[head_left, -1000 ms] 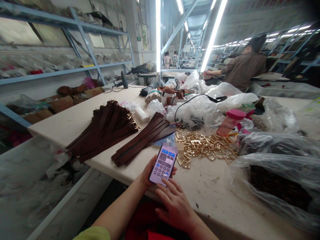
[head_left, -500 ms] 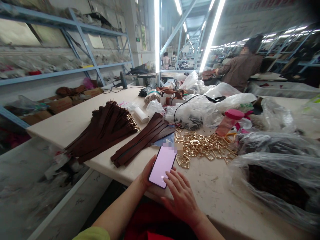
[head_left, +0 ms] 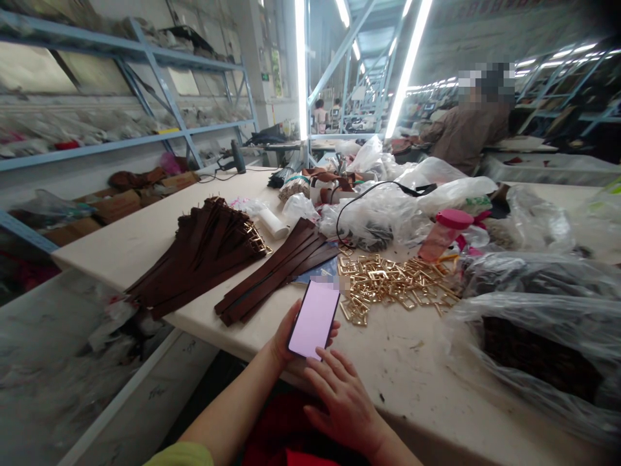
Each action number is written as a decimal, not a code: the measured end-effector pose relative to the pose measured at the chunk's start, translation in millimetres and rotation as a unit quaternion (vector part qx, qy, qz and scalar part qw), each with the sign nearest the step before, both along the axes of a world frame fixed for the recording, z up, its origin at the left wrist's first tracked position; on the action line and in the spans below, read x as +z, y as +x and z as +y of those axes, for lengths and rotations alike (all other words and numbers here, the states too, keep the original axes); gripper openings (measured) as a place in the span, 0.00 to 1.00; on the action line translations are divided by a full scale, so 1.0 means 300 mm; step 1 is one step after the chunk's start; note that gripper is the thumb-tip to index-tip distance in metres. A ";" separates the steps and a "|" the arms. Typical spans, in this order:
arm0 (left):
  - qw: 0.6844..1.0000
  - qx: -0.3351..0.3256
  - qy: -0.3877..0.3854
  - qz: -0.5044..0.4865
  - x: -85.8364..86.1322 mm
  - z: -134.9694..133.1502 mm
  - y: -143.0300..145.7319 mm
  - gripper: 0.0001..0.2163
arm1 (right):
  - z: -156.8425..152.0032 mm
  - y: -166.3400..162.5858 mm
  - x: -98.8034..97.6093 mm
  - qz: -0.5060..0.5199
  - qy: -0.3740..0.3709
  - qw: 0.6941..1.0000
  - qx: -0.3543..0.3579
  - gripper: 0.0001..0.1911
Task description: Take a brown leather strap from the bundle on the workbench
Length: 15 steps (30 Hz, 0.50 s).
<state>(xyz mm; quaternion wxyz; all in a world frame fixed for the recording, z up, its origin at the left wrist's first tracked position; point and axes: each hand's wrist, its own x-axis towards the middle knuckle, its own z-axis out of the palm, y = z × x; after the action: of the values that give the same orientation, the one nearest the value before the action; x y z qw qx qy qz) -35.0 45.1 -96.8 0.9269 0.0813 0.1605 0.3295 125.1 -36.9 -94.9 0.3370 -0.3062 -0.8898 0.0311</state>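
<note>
A smartphone (head_left: 314,320) with a bright pinkish screen is held over the table's near edge. My left hand (head_left: 285,335) wraps round it from below and the left, fingertips showing at its right side. My right hand (head_left: 339,395) has its fingers stretched out, holding nothing, with the fingertips at the phone's lower edge. Whether they touch the screen I cannot tell. Beyond the phone lie a few dark brown straps (head_left: 274,275) and a heap of gold-coloured metal buckles (head_left: 392,281). A larger fanned pile of brown straps (head_left: 204,252) lies to the left.
On the pale table (head_left: 407,362), plastic bags (head_left: 543,336) crowd the right side. A pink-lidded bottle (head_left: 445,234) stands behind the buckles, a white roll (head_left: 274,223) behind the straps. Blue shelving (head_left: 160,84) lines the left wall. A person (head_left: 468,129) is at the back right.
My right hand has slid down and slightly left, from over the lower screen to the phone's bottom edge. The phone stays in my left hand. The person at the back has shifted slightly.
</note>
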 end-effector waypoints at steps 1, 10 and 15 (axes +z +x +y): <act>1.000 0.002 -0.001 0.000 0.000 0.000 0.000 0.37 | 0.003 0.000 0.000 -0.003 -0.001 1.000 0.000 0.21; 1.000 -0.009 -0.004 0.002 -0.010 -0.004 0.001 0.40 | 0.054 0.030 0.008 -0.040 -0.008 0.997 -0.068 0.25; 1.000 -0.007 -0.005 0.010 -0.016 0.000 0.000 0.39 | 0.046 0.044 -0.004 -0.033 -0.011 0.997 -0.067 0.26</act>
<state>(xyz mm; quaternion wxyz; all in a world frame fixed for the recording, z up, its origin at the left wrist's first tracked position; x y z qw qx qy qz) -35.0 45.2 -101.5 0.9280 0.0809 0.1705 0.3213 138.3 -23.2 -96.0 0.3053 -0.3694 -0.8776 0.0080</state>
